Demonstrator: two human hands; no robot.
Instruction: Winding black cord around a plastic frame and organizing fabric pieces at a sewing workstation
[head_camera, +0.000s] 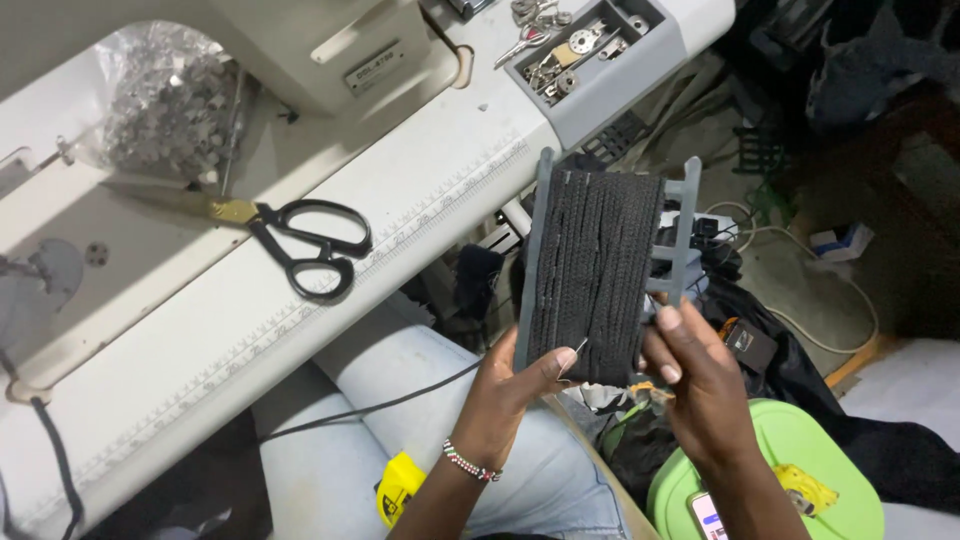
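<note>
A grey plastic card wound with black cord or elastic (595, 270) is held upright in front of me, above my lap. My left hand (515, 395), wearing a beaded bracelet, grips its lower left edge with the thumb pressed on the black winding. My right hand (700, 385) holds the lower right side, fingers pinching near the grey frame and the cord's edge. A thin black cord (370, 408) trails from the card leftward across my light trousers.
A white sewing machine table (250, 300) with a printed ruler lies at left, bearing black-handled scissors (305, 240), a clear bag of small metal parts (165, 100) and a grey tray of tools (585, 45). A green lid (800, 450) sits at lower right.
</note>
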